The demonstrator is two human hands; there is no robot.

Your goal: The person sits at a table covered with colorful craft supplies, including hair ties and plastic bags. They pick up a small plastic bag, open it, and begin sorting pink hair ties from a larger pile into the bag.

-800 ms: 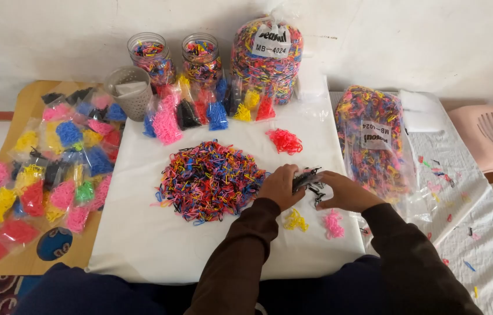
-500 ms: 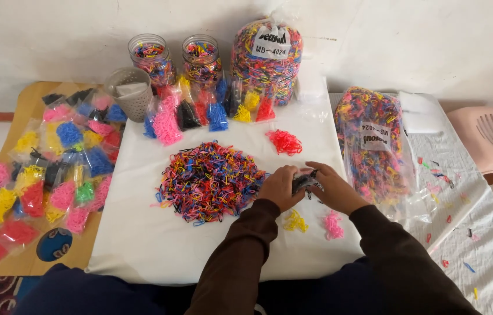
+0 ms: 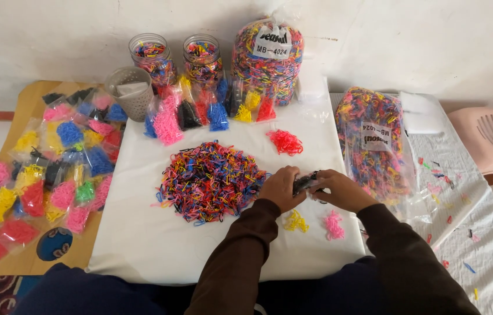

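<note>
little is changed since the earlier frames: both hands are kept together at the right edge of the heap, only drawn slightly nearer. the left hand (image 3: 281, 188) and the right hand (image 3: 339, 189) are closed from both sides around a small dark bunch of bands (image 3: 304, 182), which is pinched between the fingertips just above the white cloth (image 3: 141, 245).

to the left, touching the left hand, a broad, loose mound of mixed bands (image 3: 211, 181) is spread, thin rubbery loops in red, blue, yellow, pink and black. near the hands, a small yellow clump (image 3: 296, 221) and a pink clump (image 3: 334, 224) are laid on the cloth, slightly apart. a red clump (image 3: 285, 142) is seen farther off.

at the far edge, two glass jars (image 3: 152, 58) and a large clear sack (image 3: 268, 61) are filled with mixed bands, with small glossy packets (image 3: 167, 125) sorted by colour in front. another clear, crinkled bag (image 3: 374, 143) lies to the right. more colour packets (image 3: 30, 181) are scattered on a wooden board to the left.
</note>
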